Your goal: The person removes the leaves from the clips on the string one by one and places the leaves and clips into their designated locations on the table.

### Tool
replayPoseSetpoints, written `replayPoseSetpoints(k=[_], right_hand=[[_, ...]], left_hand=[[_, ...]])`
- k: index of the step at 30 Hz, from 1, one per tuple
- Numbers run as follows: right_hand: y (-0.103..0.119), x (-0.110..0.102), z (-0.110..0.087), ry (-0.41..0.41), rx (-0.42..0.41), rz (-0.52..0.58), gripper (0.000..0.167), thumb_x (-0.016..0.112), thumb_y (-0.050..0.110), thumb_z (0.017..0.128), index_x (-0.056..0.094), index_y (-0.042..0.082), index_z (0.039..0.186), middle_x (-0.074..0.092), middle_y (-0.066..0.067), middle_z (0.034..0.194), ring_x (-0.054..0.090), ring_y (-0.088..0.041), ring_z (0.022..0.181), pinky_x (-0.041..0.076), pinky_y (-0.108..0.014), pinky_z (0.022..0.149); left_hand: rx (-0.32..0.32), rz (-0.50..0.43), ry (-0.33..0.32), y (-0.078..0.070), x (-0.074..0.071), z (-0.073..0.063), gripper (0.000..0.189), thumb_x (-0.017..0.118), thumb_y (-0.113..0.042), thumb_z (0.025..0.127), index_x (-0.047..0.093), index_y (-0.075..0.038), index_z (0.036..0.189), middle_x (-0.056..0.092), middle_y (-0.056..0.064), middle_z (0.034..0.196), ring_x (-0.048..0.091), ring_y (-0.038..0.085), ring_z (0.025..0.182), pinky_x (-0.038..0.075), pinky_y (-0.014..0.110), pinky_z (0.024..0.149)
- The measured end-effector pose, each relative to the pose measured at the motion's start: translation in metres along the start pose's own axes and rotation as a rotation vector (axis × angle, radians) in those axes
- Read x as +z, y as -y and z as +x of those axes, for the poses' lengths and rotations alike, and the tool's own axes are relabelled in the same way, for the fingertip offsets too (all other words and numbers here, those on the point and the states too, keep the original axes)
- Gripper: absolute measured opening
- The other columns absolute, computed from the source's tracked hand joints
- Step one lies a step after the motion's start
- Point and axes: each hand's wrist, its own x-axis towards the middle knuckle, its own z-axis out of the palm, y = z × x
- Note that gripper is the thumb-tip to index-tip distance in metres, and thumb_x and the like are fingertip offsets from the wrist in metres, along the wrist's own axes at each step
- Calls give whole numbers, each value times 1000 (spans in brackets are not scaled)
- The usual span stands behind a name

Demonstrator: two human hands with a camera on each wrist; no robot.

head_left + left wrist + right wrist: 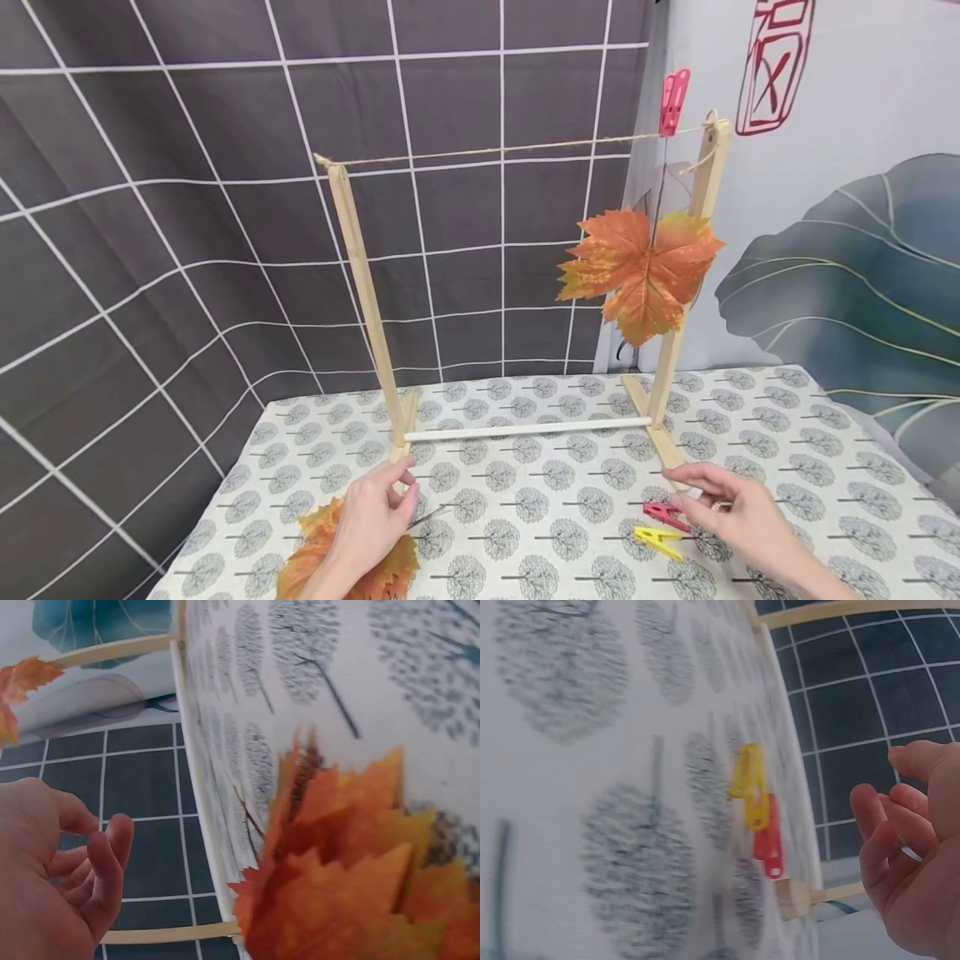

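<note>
Lying flat, jagged orange leaves (322,546)

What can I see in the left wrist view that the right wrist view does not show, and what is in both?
Only the left wrist view shows the left hand, open and holding nothing, beside a pile of orange leaves on the table. Only the right wrist view shows the right hand, also open, near a yellow peg and a red peg. Both show the tree-print cloth, the wooden frame and the dark grid backdrop.
</note>
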Motion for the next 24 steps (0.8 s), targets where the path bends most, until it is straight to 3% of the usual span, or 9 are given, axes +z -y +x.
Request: replayPoseSetpoints(k=[5, 9, 18, 24], right_hand=[[9, -10, 13, -7, -65, -19, 24, 77, 2, 84, 72, 5, 107, 73, 2, 90, 65, -8, 69, 50, -26, 50], [18, -20, 25, -17, -123, -32, 24, 77, 1, 84, 72, 6, 107, 72, 3, 86, 63, -10, 64, 46, -25, 46], [46, -46, 57, -21, -214, -20, 24, 73, -4, 87, 70, 4, 110, 71, 12, 97, 66, -11, 67, 52, -23, 53], [60, -57, 67, -16, -227, -26, 25, 71, -3, 89, 69, 4, 112, 70, 14, 101, 67, -11, 68, 52, -21, 55]], left_hand=[[-62, -38, 40, -9, -4, 6, 25, 73, 3, 79, 62, -10, 98, 72, 6, 90, 55, -3, 52, 46, 22, 45], [-96, -67, 70, -18, -6, 13, 26, 73, 0, 81, 62, -12, 101, 72, 5, 96, 57, -1, 53, 45, 23, 42], [-52, -158, 50, -40, -6, 35, 27, 67, 3, 84, 63, -7, 109, 72, 10, 98, 58, 2, 53, 49, 24, 45], [-77, -253, 78, -59, -4, 47, 25, 61, 6, 85, 62, -7, 107, 70, 9, 101, 63, 8, 55, 52, 27, 46]])
